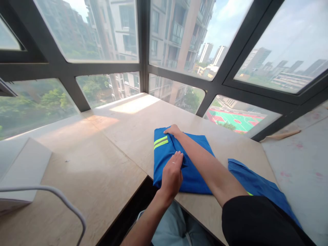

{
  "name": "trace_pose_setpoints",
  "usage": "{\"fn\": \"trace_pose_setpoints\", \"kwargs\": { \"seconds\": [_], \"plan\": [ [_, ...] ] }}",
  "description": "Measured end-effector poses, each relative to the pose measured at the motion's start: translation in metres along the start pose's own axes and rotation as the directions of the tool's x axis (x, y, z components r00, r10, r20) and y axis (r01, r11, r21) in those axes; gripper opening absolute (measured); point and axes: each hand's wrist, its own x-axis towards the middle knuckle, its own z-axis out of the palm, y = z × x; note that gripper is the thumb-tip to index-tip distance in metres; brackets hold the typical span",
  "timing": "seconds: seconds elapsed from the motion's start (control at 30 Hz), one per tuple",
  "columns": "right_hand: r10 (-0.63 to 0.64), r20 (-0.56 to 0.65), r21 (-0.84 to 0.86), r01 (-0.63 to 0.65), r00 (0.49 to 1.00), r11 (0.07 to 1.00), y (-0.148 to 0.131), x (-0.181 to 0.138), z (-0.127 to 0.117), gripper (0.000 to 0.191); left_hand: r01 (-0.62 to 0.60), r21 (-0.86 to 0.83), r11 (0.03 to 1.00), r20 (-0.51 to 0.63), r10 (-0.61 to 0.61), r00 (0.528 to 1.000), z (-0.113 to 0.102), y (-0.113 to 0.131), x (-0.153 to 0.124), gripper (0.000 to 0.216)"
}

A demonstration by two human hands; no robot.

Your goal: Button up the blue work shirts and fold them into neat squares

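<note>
A blue work garment [197, 177] with a yellow-and-grey reflective stripe lies folded into a rough rectangle on the pale ledge. My right hand [173, 130] reaches across it to the far edge, its fingers bent over the cloth there. Nearer to me, my left hand [172, 174], with a ring on one finger, is closed on a raised fold of the same garment. The thumb of the left hand is hidden. A second blue garment [258, 181] with a bit of yellow lies at the right, partly covered by my right sleeve.
The stone-look ledge [102, 164] runs up to dark-framed windows [145, 44]. A white box [30, 164] stands at the left, with a grey cable [64, 200] curving in front. A dark gap [133, 198] opens along the ledge's near edge. A patterned wall [302, 164] bounds the right side.
</note>
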Motion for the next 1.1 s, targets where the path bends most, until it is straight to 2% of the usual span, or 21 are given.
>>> {"fn": "trace_pose_setpoints", "kwargs": {
  "seconds": [0.1,0.17,0.27,0.37,0.4,0.43,0.47,0.5,0.53,0.57,0.6,0.63,0.67,0.73,0.8,0.87,0.9,0.97,1.03,1.1],
  "plan": [
    [0.213,0.0,-0.035,-0.212,0.977,0.977,0.002,0.008,-0.002,0.053,-0.13,0.021,0.991,0.064,0.128,0.99,-0.004,0.001,-0.008,0.08],
    [0.277,0.018,-0.021,-0.277,0.961,0.961,0.0,0.008,-0.003,0.05,-0.134,0.053,0.99,0.063,0.131,0.989,-0.008,-0.003,-0.017,0.09],
    [0.285,0.051,0.029,-0.287,0.957,0.958,-0.008,0.004,-0.006,0.042,-0.011,0.102,0.995,0.0,0.011,1.0,-0.016,-0.012,-0.033,0.096],
    [0.235,0.065,0.085,-0.24,0.97,0.967,-0.025,0.004,-0.009,0.032,0.118,0.008,0.993,-0.081,-0.117,0.99,-0.03,-0.017,-0.04,0.076],
    [0.198,0.068,0.11,-0.205,0.978,0.973,-0.032,0.005,-0.011,0.027,0.183,-0.049,0.982,-0.132,-0.188,0.973,-0.037,-0.016,-0.038,0.065],
    [0.146,0.068,0.143,-0.155,0.987,0.978,-0.04,0.006,-0.013,0.022,0.277,-0.11,0.955,-0.21,-0.294,0.932,-0.045,-0.013,-0.033,0.054],
    [0.084,0.063,0.181,-0.094,0.994,0.979,-0.049,0.007,-0.015,0.018,0.373,-0.169,0.912,-0.317,-0.408,0.856,-0.054,-0.008,-0.026,0.043],
    [0.022,0.048,0.222,-0.032,0.999,0.975,-0.058,0.007,-0.017,0.016,0.453,-0.224,0.863,-0.429,-0.505,0.749,-0.064,-0.002,-0.017,0.034],
    [-0.032,0.029,0.258,0.023,0.999,0.966,-0.067,0.008,-0.021,0.015,0.475,-0.277,0.835,-0.535,-0.545,0.646,-0.074,0.006,-0.006,0.032],
    [-0.071,0.008,0.289,0.065,0.997,0.955,-0.076,0.008,-0.026,0.014,0.446,-0.31,0.84,-0.594,-0.537,0.599,-0.084,0.013,0.005,0.033],
    [-0.094,-0.01,0.316,0.092,0.996,0.944,-0.084,0.007,-0.033,0.014,0.39,-0.31,0.867,-0.628,-0.495,0.6,-0.091,0.022,0.016,0.033],
    [-0.106,-0.023,0.338,0.108,0.994,0.935,-0.09,0.007,-0.041,0.014,0.323,-0.28,0.904,-0.647,-0.427,0.632,-0.097,0.029,0.027,0.033],
    [-0.112,-0.036,0.355,0.117,0.993,0.928,-0.095,0.006,-0.051,0.014,0.247,-0.229,0.942,-0.644,-0.337,0.687,-0.101,0.037,0.036,0.035],
    [-0.117,-0.058,0.354,0.13,0.991,0.926,-0.096,0.006,-0.075,0.013,0.079,-0.11,0.991,-0.565,-0.127,0.815,-0.098,0.049,0.052,0.042],
    [-0.114,-0.08,0.303,0.133,0.99,0.944,-0.084,0.006,-0.102,0.015,-0.092,-0.007,0.996,-0.373,0.083,0.924,-0.084,0.059,0.063,0.05],
    [-0.077,-0.093,0.266,0.1,0.993,0.959,-0.059,0.005,-0.125,0.016,-0.228,0.071,0.971,-0.096,0.234,0.967,-0.061,0.066,0.069,0.056],
    [-0.041,-0.101,0.288,0.068,0.994,0.955,-0.043,0.004,-0.133,0.017,-0.271,0.109,0.956,0.046,0.268,0.962,-0.048,0.068,0.069,0.056],
    [0.069,-0.091,0.375,-0.03,0.993,0.927,-0.006,-0.001,-0.143,0.02,-0.32,0.169,0.932,0.281,0.266,0.922,-0.022,0.07,0.066,0.053],
    [0.209,-0.087,0.41,-0.156,0.974,0.899,0.034,-0.01,-0.143,0.023,-0.349,0.188,0.918,0.443,0.238,0.864,-0.001,0.069,0.059,0.052],
    [0.272,-0.088,0.418,-0.212,0.958,0.883,0.071,-0.022,-0.135,0.023,-0.374,0.168,0.912,0.56,0.224,0.798,0.014,0.064,0.049,0.052]
  ]
}}
